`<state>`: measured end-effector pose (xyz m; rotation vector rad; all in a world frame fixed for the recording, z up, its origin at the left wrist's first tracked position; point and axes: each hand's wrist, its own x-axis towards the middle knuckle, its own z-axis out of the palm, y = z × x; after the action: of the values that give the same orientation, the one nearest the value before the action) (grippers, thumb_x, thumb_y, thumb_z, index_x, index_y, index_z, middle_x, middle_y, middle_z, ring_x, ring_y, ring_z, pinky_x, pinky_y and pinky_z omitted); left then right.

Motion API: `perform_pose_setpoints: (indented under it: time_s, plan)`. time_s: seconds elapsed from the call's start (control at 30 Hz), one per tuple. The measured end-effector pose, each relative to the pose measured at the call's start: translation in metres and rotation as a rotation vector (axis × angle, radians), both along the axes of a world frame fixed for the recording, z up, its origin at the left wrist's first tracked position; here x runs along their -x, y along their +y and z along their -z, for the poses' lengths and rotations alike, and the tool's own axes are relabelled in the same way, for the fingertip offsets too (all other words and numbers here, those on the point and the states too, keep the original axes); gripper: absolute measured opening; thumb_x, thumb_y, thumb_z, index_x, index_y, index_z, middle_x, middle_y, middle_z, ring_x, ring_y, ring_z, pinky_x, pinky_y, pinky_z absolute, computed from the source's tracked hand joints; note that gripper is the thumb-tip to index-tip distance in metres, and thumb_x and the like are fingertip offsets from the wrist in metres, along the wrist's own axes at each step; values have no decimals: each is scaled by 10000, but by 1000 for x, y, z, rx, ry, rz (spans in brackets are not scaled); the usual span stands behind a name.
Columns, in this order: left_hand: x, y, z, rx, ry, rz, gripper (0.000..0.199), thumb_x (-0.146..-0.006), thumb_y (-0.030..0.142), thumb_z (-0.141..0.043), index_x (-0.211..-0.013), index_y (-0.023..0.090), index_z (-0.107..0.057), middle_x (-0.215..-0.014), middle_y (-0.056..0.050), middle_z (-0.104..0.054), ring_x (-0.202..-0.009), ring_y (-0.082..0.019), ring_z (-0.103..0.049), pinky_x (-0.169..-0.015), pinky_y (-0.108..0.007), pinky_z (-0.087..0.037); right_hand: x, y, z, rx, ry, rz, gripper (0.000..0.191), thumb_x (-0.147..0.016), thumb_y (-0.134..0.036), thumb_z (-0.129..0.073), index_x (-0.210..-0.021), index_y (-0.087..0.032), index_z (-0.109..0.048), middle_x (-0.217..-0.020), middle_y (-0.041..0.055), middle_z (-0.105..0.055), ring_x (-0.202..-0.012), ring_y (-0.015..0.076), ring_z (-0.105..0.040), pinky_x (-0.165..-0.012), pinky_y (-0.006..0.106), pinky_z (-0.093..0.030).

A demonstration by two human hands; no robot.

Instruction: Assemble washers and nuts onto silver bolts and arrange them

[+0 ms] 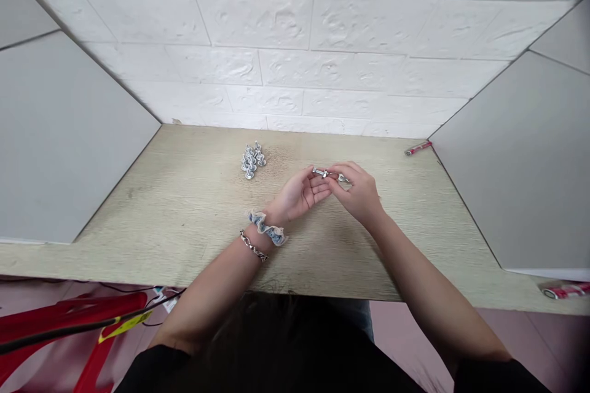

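My left hand and my right hand meet above the middle of the wooden tabletop. Between their fingers is a small silver metal bolt with a nut-like part on it. My right fingertips pinch it, while my left fingers curl up against it from below. Part of the metal piece is hidden by my fingers. To the left, a small heap of several similar silver bolts stands on the wood, apart from both hands.
A red-and-white pen-like object lies at the back right corner of the tabletop. Grey panels flank the table, and a white brick-pattern wall stands behind it. A red object sits below the front edge, at left.
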<state>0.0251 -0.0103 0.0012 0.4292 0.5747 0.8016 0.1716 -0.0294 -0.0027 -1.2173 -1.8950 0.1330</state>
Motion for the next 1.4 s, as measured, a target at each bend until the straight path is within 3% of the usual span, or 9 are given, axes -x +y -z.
perform_pose_setpoints:
  time_s: [0.23,0.63,0.9,1.03,1.23,1.4]
  plan:
    - [-7,-5,2,20,-51,44,353,-933,237,-287,-827,72,-580,-719,-97,-654,-725,-135,-644,-712,-230,-508,1,-1,2,-31,-60,-35,124,-799,-234,-541,-888,-196,-618,-912,50,-650,-852,182,-589,-773,337,-444]
    - [-8,-5,2,44,-20,-49,175,-874,130,-437,-849,82,-603,-785,-63,-658,-714,-83,-630,-734,-181,-512,-4,0,-2,13,-13,70,188,-817,-358,-525,-803,-208,-637,-858,48,-653,-810,184,-589,-767,343,-431]
    - [-9,-9,2,-62,60,10,182,-835,80,-491,-942,95,-637,-904,-79,-670,-807,-93,-638,-776,-158,-505,-7,0,-5,205,27,192,334,-814,-423,-495,-584,-182,-528,-598,8,-542,-583,131,-484,-560,266,-356]
    - [-10,-11,5,-71,71,39,184,-839,80,-493,-951,103,-637,-892,-74,-669,-790,-82,-642,-721,-125,-508,-6,-1,-7,284,48,195,395,-811,-471,-473,-545,-177,-478,-508,-19,-473,-504,105,-412,-513,249,-314]
    - [-10,-12,3,-72,71,66,215,-825,53,-504,-992,112,-625,-895,-69,-665,-785,-72,-640,-725,-120,-504,-5,-4,-10,348,122,211,392,-787,-467,-483,-526,-174,-486,-470,-26,-467,-478,98,-404,-483,238,-311]
    - [-12,-12,3,-109,91,73,282,-758,-22,-553,-991,120,-620,-842,-43,-668,-755,-61,-632,-832,-180,-492,-4,-4,-10,318,142,223,355,-763,-432,-505,-515,-179,-483,-461,-24,-474,-468,101,-414,-479,242,-320]
